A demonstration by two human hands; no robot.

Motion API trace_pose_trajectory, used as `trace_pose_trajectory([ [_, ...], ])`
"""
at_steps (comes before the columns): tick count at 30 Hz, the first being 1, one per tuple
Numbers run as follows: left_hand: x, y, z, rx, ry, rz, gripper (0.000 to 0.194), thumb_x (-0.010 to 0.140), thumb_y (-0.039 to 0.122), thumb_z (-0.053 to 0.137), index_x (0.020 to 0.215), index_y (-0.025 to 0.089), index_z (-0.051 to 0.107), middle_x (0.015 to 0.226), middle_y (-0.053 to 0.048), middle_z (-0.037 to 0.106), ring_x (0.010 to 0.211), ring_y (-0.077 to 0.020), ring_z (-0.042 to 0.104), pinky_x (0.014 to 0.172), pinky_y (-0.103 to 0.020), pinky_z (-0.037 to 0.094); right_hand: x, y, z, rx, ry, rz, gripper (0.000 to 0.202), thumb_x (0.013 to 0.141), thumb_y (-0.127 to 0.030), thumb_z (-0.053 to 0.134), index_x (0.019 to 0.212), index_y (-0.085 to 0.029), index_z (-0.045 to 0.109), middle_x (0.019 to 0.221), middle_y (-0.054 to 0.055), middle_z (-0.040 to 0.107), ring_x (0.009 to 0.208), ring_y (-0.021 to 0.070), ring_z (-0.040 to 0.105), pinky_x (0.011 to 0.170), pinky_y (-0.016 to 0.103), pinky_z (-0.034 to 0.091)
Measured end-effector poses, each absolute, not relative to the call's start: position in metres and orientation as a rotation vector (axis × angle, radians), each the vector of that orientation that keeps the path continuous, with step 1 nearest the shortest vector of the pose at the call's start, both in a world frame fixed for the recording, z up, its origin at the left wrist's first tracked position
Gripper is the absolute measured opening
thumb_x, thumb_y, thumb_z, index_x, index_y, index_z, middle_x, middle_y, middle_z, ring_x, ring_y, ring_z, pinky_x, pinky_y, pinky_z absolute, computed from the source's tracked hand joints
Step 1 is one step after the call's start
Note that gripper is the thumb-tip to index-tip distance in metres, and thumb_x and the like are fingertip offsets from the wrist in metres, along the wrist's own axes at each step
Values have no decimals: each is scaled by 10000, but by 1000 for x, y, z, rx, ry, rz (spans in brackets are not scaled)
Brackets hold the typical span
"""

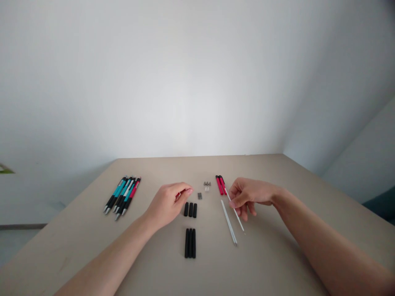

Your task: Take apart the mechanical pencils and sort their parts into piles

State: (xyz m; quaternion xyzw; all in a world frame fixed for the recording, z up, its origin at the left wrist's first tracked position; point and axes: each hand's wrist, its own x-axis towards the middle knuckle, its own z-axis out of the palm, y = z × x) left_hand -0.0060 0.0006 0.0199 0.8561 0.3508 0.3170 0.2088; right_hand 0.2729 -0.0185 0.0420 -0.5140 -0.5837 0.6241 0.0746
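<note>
My right hand (245, 196) pinches a white pen refill (238, 218) between thumb and fingers, its tip pointing down toward me. Just left of it, white refills (229, 224) lie side by side on the table. Beyond the held refill are two red pen barrels (220, 185) with black ends. My left hand (169, 202) is closed, fingertips pressed together; a sliver of red shows between them, but the thing itself is mostly hidden. Beside that hand lie three short black grips (190, 209). Closer to me are three longer black tubes (190, 243).
Small springs (200, 196), metal cone tips (207, 183) and tiny clear pieces (206, 189) sit between the hands, farther back. Several assembled pens (123, 195) in teal, white and red lie at the left of the beige table (148, 263). A white wall (191, 82) rises behind.
</note>
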Motion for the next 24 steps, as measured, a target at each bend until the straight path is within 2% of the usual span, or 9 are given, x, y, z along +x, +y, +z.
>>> trace_pose_trajectory([
  [9, -6, 1, 19, 2379, 986, 875, 252, 909, 293, 455, 813, 165, 649, 658, 13, 615, 557, -83, 482, 537, -182, 364, 273, -15, 31, -1804, -1766, 1839, 305, 581, -395, 726, 632, -130, 585, 599, 6, 660, 493, 109, 626, 348, 154, 379],
  [16, -7, 2, 18, 2391, 1014, 854, 256, 909, 310, 456, 807, 172, 646, 653, 24, 600, 553, -80, 463, 537, -187, 349, 265, -17, 35, -1966, -1833, 1795, 361, 550, -441, 740, 555, -123, 571, 521, 1, 624, 438, 96, 587, 334, 163, 332],
  [24, -6, 1, 20, 2409, 1016, 852, 267, 909, 312, 452, 790, 168, 644, 660, 16, 611, 578, -91, 493, 557, -192, 359, 265, -19, 40, -1997, -1874, 1769, 358, 569, -455, 704, 537, -120, 581, 529, 8, 624, 456, 95, 582, 355, 174, 318],
])
